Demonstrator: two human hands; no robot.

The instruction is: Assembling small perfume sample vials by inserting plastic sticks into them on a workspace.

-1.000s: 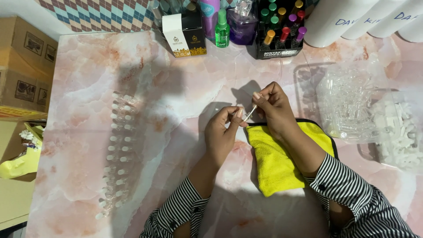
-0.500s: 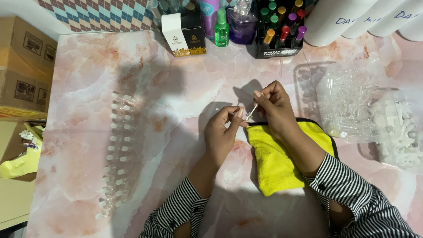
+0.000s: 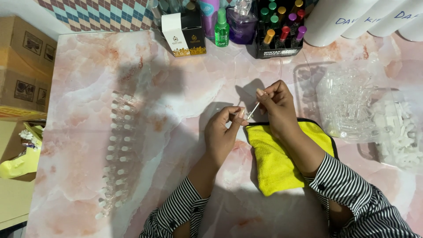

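While both striped sleeves (image 3: 348, 194) enter from the near edge, the hands meet mid-table over the pink marble tabletop (image 3: 79, 132). Yellow microfibre cloth (image 3: 282, 158) lies nearest, under the right forearm, just right of the left hand. Left hand (image 3: 222, 132): fingers curled together, thumb and forefinger pinched on a small clear vial (image 3: 245, 115), which is mostly hidden by the fingertips. Right hand (image 3: 275, 105): fingertips clamped on the far end of a thin white stick (image 3: 253, 110), which slants down-left and touches the vial's mouth. Left of the hands, well apart, a double row of clear vials with white caps (image 3: 116, 150) runs near to far. Right side: clear plastic bag of empty vials (image 3: 348, 103), beside it a bag of white caps (image 3: 398, 132). Far edge: white-and-black carton (image 3: 183, 33), green spray bottle (image 3: 222, 30), purple glass bottle (image 3: 240, 22), black rack of coloured-cap roll-on bottles (image 3: 277, 37), white cylinders (image 3: 348, 17). Cardboard boxes (image 3: 26, 75) sit off the table's left edge.
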